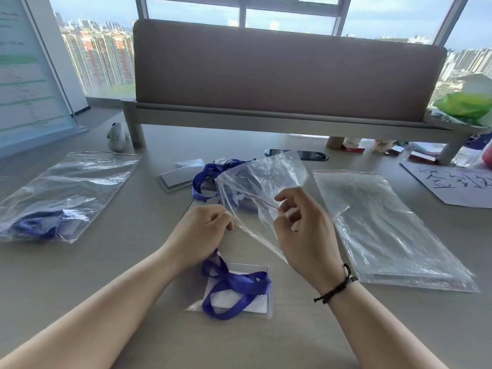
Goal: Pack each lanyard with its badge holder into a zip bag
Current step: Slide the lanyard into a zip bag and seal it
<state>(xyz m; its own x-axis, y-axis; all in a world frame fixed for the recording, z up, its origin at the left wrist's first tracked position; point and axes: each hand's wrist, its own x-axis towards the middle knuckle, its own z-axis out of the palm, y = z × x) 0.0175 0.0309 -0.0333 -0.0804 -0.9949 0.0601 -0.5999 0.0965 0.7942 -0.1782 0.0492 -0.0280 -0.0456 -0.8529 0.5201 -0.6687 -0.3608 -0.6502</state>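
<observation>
- The zip bag [255, 187] looks like thin, limp film with next to no weight. I judge it slippery and prone to clinging shut, so the place to take it is at the mouth, one layer per hand, just by the red zip line.
- That is about how I hold it now, raised above the middle of the desk [133, 262]. My left hand [202, 230] is curled with the fingertips pinching one edge of the mouth. My right hand [300, 230] pinches the other edge between thumb and fingers.
- The lanyard [234, 288] is a soft blue ribbon that I expect to flop and tangle. I would gather its loops and lift it together with its badge holder [255, 307].
- The holder seems a stiffer clear sleeve with a white card inside, best taken by an edge.
- Both lie toward the near edge of the desk, below my hands, the ribbon looped across the holder.
- More blue ribbon and holders [175, 179] sit behind the held bag.
- A packed bag [66, 193] lies toward the left edge, and a stack of spare bags [386, 230] toward the right.
</observation>
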